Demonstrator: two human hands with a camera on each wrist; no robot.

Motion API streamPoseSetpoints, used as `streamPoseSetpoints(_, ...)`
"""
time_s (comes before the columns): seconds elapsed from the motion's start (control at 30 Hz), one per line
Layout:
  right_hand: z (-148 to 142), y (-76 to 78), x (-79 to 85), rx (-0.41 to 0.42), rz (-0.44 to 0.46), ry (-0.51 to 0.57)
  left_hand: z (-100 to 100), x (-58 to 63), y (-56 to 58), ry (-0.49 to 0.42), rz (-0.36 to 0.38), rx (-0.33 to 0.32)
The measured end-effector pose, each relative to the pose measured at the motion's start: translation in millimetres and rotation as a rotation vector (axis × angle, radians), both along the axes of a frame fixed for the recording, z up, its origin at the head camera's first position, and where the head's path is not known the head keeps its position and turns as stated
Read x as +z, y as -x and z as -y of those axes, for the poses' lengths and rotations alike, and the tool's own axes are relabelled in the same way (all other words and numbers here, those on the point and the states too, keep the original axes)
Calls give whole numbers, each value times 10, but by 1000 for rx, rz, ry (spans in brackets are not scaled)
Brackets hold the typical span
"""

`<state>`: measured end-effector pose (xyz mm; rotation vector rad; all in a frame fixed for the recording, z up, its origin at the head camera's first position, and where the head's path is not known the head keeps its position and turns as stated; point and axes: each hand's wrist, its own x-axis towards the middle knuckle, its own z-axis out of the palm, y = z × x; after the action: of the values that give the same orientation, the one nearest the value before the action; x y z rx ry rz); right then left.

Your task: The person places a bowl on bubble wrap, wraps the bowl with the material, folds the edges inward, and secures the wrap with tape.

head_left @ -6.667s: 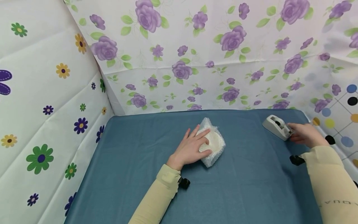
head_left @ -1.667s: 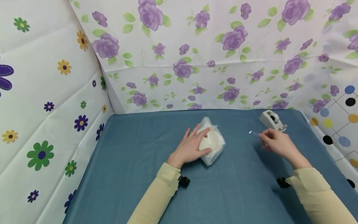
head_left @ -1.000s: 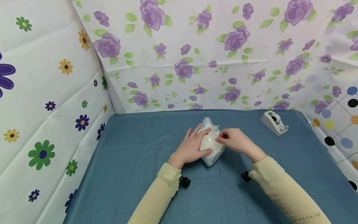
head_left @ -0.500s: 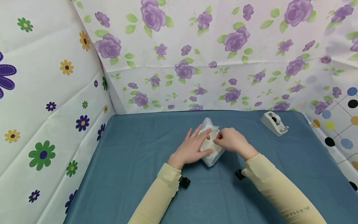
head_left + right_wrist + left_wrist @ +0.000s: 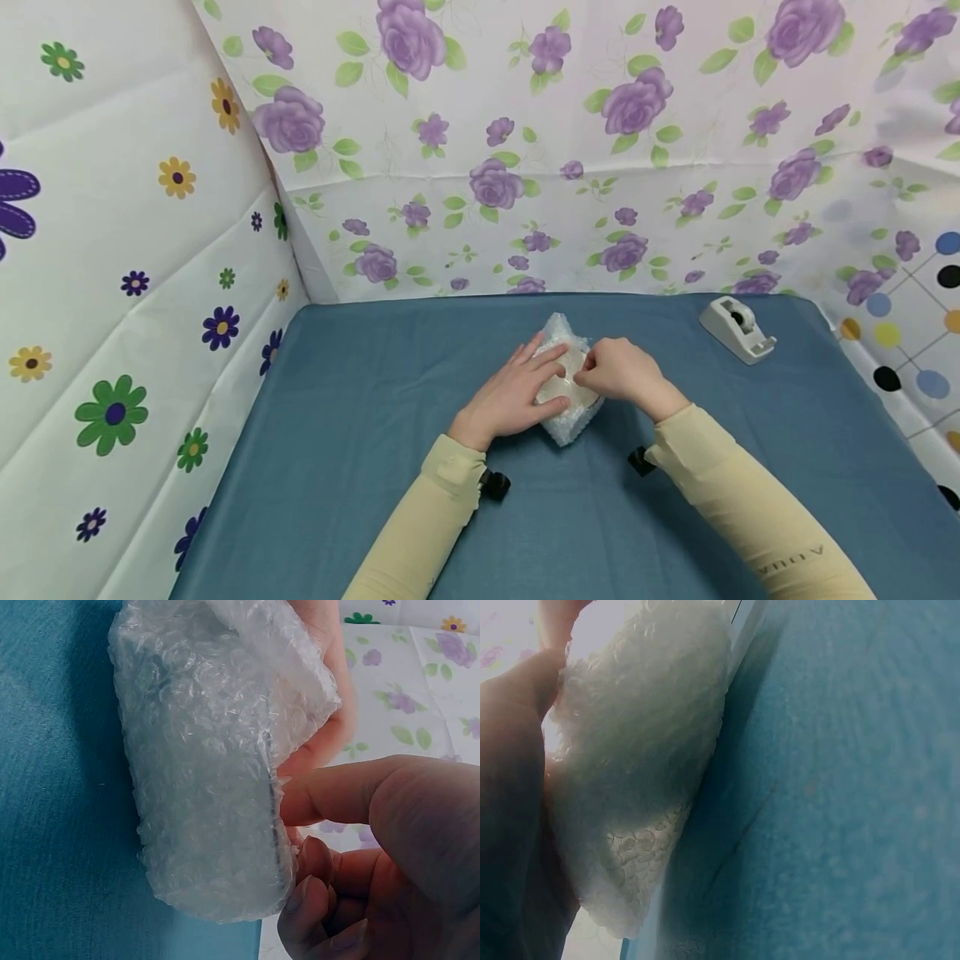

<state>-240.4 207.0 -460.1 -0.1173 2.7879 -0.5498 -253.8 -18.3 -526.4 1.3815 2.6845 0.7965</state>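
Note:
A bubble-wrapped package (image 5: 566, 425) with a pale round top lies on the blue cloth. Over its left side my left hand (image 5: 508, 396) rests with spread fingers, keeping it flat. My right hand (image 5: 624, 371) is at the right part of the top, with thumb and fingertips brought together there. The strip of clear tape it carried is hidden by the fingers now. In the right wrist view, the fingertips (image 5: 313, 859) are right at the upper edge of the bubble wrap (image 5: 202, 787). The left wrist view shows the wrap's bubbly side (image 5: 645, 727) under the left hand (image 5: 514, 772).
A white tape dispenser (image 5: 738, 331) stands at the back right of the blue-covered table (image 5: 360, 467). Behind the table hangs a flowered curtain (image 5: 442, 150), with more patterned cloth at both sides.
My right hand let go of the tape dispenser, brought a short strip of clear tape left to the package and now works on its top. The left hand has stayed on the package.

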Motion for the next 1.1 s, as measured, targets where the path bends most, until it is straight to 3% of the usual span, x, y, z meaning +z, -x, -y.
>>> streamPoseSetpoints(0.53,45,40,2,-52,10,-70,2,26,-10,-7,-46,-10)
streamPoseSetpoints(1.1,102,20,-116,-70,-90,-109,-12,36,-39,21,-76,1)
